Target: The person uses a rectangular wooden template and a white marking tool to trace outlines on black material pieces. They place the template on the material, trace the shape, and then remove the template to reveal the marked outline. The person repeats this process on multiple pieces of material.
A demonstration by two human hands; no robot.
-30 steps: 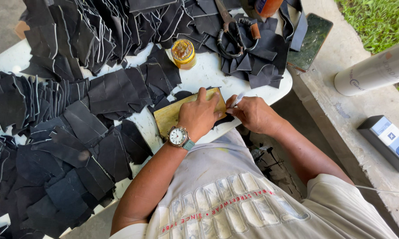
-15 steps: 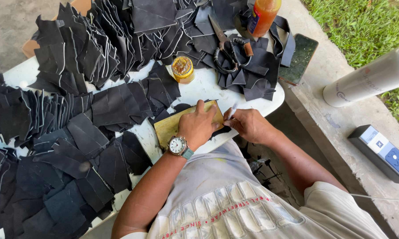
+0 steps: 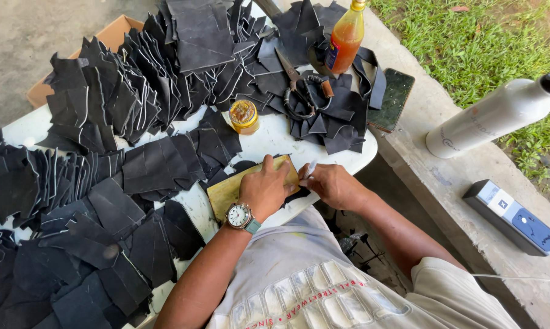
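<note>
My left hand [image 3: 269, 187], with a wristwatch [image 3: 241, 215] on the wrist, presses flat on a tan cardboard template [image 3: 225, 192] that lies over a black leather piece at the near edge of the white table [image 3: 275, 139]. My right hand [image 3: 331, 184] is closed around a thin white marker [image 3: 310, 169], its tip against the template's right edge. Black cut leather pieces [image 3: 142, 163] lie spread over most of the table to the left.
A small yellow-lidded jar [image 3: 244, 116], black-handled scissors [image 3: 297, 85] and an orange liquid bottle [image 3: 346, 38] stand behind the hands. A dark phone [image 3: 393, 99], a white bottle [image 3: 492, 116] and a power bank [image 3: 511, 215] rest on the concrete ledge at right. A cardboard box [image 3: 110, 38] sits at top left.
The view has tilted so more of the far table shows. Both hands stay on the template, the right hand with the marker shifting slightly along its right edge.
</note>
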